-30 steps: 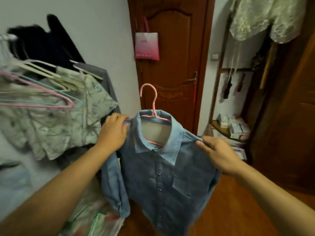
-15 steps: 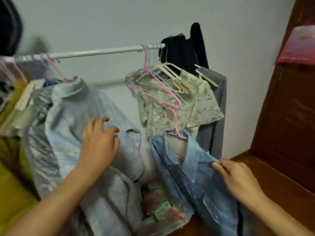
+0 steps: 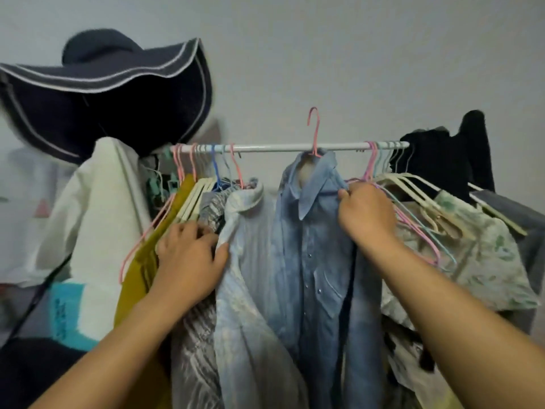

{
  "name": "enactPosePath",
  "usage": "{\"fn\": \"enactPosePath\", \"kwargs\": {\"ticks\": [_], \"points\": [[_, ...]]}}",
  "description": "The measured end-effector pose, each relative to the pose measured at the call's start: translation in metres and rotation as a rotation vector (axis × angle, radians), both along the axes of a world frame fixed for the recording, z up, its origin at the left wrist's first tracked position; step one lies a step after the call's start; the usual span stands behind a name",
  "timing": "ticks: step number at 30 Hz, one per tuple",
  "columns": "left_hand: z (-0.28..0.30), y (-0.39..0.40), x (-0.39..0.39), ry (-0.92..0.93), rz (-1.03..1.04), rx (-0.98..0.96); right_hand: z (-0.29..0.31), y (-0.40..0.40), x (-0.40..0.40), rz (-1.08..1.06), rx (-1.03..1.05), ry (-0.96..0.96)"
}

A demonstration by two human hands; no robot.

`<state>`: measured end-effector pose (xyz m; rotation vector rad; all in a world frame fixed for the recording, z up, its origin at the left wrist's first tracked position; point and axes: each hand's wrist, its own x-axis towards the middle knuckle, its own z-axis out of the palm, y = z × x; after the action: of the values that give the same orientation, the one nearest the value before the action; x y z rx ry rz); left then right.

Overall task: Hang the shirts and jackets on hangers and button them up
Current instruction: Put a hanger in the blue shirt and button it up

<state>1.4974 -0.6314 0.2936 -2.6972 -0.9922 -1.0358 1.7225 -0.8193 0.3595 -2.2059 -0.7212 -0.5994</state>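
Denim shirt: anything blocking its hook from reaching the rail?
Nothing visible. The denim shirt hook is above a bare stretch of rail; the left hand holds the pale shirt aside.

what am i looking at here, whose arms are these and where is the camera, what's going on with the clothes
There is no machine here. The camera is worn on a person's head and looks forward and down, so the two bare arms reaching in from below are that person's own.

In front of them a white clothes rail runs across, crowded with hangers and clothes. The right hand grips the shoulder of a blue denim shirt, which sits on a pink hanger. Its hook stands above the rail, so it is not hung yet. The left hand rests on the pale blue shirt next to it, pressing the hanging clothes to the left. A dark wide-brimmed hat sits up at the left.
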Motion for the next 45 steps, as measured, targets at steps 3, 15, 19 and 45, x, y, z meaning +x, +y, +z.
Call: {"fn": "enactPosePath", "kwargs": {"ticks": [3,15,19,45], "points": [[-0.005,0.006,0.002,-0.019,-0.059,-0.120,-0.034,0.038,-0.018,0.038,-0.171,0.006],[-0.004,0.013,0.002,0.017,-0.130,-0.137,-0.018,0.095,-0.079,0.271,-0.290,0.152],[-0.005,0.009,0.004,0.014,-0.146,-0.150,-0.019,0.118,-0.094,0.278,-0.230,0.214],[0.000,-0.021,0.016,0.025,-0.035,-0.063,-0.075,-0.098,0.111,-0.477,-0.688,-0.318]]}}
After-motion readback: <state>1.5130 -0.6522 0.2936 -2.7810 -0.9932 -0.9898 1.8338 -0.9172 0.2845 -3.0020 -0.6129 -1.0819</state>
